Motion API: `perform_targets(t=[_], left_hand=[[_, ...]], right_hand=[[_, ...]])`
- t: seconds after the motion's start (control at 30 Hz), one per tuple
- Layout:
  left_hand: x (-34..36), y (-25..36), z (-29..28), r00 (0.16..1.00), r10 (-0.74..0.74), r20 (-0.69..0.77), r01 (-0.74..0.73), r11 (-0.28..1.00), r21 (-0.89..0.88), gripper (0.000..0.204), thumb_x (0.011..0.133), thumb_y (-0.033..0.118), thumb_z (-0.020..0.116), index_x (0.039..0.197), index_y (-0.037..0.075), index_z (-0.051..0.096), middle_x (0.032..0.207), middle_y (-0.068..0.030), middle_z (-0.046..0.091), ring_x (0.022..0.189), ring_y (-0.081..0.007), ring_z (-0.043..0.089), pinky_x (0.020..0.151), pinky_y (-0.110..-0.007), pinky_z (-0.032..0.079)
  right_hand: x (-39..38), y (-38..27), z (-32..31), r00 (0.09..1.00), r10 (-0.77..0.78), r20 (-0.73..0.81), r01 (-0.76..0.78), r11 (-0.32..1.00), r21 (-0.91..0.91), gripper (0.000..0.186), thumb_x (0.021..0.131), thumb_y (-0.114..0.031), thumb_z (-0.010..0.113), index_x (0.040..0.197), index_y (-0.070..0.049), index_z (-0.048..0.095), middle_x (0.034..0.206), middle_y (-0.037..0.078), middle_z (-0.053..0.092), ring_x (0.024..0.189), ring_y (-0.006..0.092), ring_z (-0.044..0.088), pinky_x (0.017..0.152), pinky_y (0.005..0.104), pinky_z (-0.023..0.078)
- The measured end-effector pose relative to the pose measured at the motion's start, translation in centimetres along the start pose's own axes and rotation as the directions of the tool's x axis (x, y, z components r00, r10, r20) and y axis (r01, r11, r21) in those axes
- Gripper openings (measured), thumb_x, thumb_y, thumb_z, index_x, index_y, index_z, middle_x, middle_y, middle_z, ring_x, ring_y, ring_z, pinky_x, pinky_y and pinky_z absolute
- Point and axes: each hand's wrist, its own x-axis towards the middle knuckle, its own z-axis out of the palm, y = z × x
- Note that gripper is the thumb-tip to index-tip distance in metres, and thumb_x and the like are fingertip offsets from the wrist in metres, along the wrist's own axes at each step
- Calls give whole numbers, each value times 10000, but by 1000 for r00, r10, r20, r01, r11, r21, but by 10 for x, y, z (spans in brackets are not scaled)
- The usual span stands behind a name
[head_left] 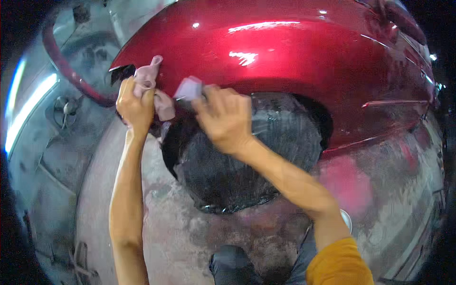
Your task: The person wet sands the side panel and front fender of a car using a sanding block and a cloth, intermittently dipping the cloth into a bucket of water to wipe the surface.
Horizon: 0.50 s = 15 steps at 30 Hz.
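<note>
My left hand (135, 103) is closed round a crumpled pale pink cloth (147, 75) beside the front edge of a glossy red car fender (270, 52). One end of the cloth sticks up above the fingers and another hangs down to their right. My right hand (225, 116), blurred by motion, is at the fender's lower front, just ahead of the wheel arch. At its fingertips is a small pale lavender piece (189, 89), seemingly a folded cloth or pad, too smeared to tell. The wheel (251, 152) below my right hand is wrapped in black plastic sheeting.
A dark red curved bar (76, 78) runs along the left, by the exposed grey front of the car. The concrete floor (156, 204) has a pink paint patch (344, 183) at the right. A round whitish rim (346, 221) shows behind my right forearm. My knees (232, 263) are at the bottom.
</note>
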Motion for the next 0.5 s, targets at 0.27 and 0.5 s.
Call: perform_targets(t=[0.27,0.5], left_hand=[[13,-7,-9,986,-92,139,89,996,28,342,862,341,786,947,24,692,907,-240,694,892,-474,683,755,-518,523],[1,-16,-15,973,226,45,-227,974,3,249,782,221,817,949,86,692,912,-143,665,849,-393,669,719,-475,529]], right_hand=[[13,-30,-2,976,120,-181,-133,989,-62,469,813,-224,772,1251,-82,683,1267,220,613,1084,395,583,865,529,442],[13,-29,-6,945,207,-255,-214,977,-1,472,782,-205,782,1238,-113,699,1246,211,621,1064,390,600,835,515,452]])
